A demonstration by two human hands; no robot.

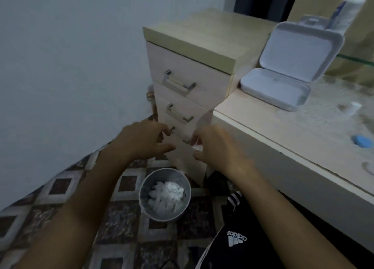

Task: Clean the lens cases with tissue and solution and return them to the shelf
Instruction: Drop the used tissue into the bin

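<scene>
Both hands above bin: right hand pinches tissue wad; left hand loose, fingers relaxed, holding nothing.

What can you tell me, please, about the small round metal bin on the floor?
The small round metal bin is a grey, dull-sheened cylinder with no lid, standing upright on the patterned tiled floor in front of the pale drawer unit. It holds a heap of crumpled white tissue. Neither hand touches it; both are above it.
</scene>
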